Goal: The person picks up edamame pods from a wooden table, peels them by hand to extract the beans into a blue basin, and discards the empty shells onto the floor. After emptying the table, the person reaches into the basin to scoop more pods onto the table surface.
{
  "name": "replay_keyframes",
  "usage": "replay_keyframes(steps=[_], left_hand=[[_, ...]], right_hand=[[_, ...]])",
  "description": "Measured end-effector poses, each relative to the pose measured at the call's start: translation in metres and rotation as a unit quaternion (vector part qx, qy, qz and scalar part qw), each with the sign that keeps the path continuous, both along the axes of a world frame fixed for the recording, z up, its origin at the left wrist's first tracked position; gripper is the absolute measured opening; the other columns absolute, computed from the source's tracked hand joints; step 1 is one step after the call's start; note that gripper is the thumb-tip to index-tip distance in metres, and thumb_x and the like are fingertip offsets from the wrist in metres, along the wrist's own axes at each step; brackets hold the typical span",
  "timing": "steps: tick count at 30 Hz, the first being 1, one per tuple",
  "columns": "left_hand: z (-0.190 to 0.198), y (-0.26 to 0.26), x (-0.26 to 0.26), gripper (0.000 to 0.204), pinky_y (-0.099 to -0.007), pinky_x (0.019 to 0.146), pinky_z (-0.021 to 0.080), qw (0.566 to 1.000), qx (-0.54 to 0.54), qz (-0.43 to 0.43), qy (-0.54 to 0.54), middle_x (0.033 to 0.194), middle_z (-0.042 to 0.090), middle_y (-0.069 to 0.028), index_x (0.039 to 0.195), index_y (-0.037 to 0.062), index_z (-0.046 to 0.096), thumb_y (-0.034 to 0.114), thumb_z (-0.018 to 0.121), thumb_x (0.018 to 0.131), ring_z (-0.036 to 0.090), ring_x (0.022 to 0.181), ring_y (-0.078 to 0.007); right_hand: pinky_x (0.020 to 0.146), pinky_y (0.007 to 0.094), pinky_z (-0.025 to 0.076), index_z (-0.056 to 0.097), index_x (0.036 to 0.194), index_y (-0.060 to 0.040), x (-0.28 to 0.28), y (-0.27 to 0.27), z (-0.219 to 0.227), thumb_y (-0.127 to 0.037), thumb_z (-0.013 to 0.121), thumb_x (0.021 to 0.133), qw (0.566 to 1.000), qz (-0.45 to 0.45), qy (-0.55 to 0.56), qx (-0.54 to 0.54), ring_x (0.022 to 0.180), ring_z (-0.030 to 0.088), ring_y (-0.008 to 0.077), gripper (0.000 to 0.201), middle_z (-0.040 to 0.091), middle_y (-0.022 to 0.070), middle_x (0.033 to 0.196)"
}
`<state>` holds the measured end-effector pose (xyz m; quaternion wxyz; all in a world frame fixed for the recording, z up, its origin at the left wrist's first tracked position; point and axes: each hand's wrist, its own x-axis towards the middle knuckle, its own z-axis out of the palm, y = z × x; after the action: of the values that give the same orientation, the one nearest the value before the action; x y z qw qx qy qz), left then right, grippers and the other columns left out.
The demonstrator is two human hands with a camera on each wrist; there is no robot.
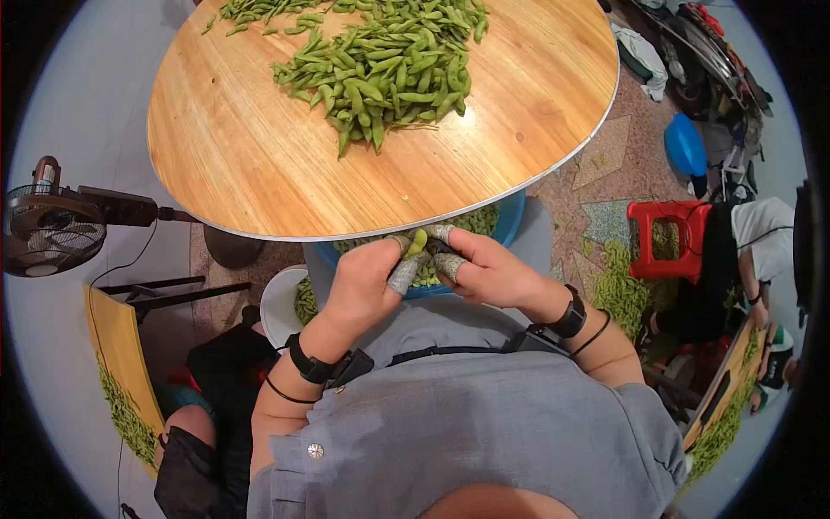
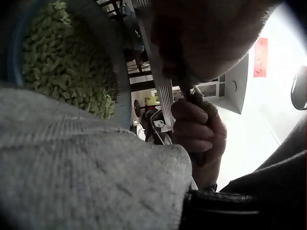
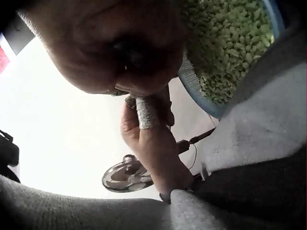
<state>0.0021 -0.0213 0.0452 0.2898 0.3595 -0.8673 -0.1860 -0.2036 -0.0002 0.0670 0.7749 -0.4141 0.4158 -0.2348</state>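
Close in front of the body, below the near edge of the round wooden table (image 1: pixel 536 130), my two hands meet. Finger and thumb of my left hand (image 1: pixel 359 277) pinch a green soybean pod (image 1: pixel 418 241). The right hand (image 1: pixel 494 270) has its fingertips right at the pod, with a small dark thing (image 1: pixel 443 248) between finger and thumb; its kind is hidden. Grey wraps (image 1: pixel 403 275) cover fingertips on both hands. Beneath them a blue basin (image 1: pixel 518 216) holds shelled green beans (image 3: pixel 235 48). A heap of soybean pods (image 1: pixel 389 73) lies on the tabletop.
At left are a white bucket (image 1: pixel 275 322) with green contents and a fan (image 1: pixel 54 227). To the right, a red stool (image 1: pixel 644 242) stands by pods (image 1: pixel 618 290) on the floor. Other people sit at both sides, near side tables (image 1: pixel 130 355) bearing more pods.
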Motion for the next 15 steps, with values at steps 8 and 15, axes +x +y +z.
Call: replay_keyframes(steps=[8, 15], left_hand=[[0.004, 0.015, 0.005, 0.018, -0.0185, 0.05, 0.037, 0.749, 0.592, 0.029, 0.297, 0.065, 0.056, 0.0023, 0.079, 0.0066, 0.053, 0.015, 0.046, 0.093, 0.047, 0.055, -0.0039], [0.001, 0.023, -0.001, 0.009, -0.0235, 0.054, 0.041, 0.851, 0.484, 0.022, 0.203, 0.062, 0.055, -0.0008, 0.079, 0.0038, 0.05, 0.005, 0.046, 0.087, 0.051, 0.057, -0.0088]], right_hand=[[0.045, 0.02, 0.035, 0.047, 0.121, -0.0089, -0.004, 0.005, 0.0, -0.014, 0.047, 0.092, 0.999, 0.016, 0.029, 0.026, 0.054, 0.042, 0.0047, 0.029, 0.05, -0.0016, 0.072], [0.065, 0.026, 0.047, 0.056, 0.102, 0.0017, 0.014, 0.005, -0.042, -0.009, 0.058, 0.082, 0.956, -0.149, 0.119, -0.221, 0.074, 0.053, 0.0088, 0.023, 0.059, 0.003, 0.083]])
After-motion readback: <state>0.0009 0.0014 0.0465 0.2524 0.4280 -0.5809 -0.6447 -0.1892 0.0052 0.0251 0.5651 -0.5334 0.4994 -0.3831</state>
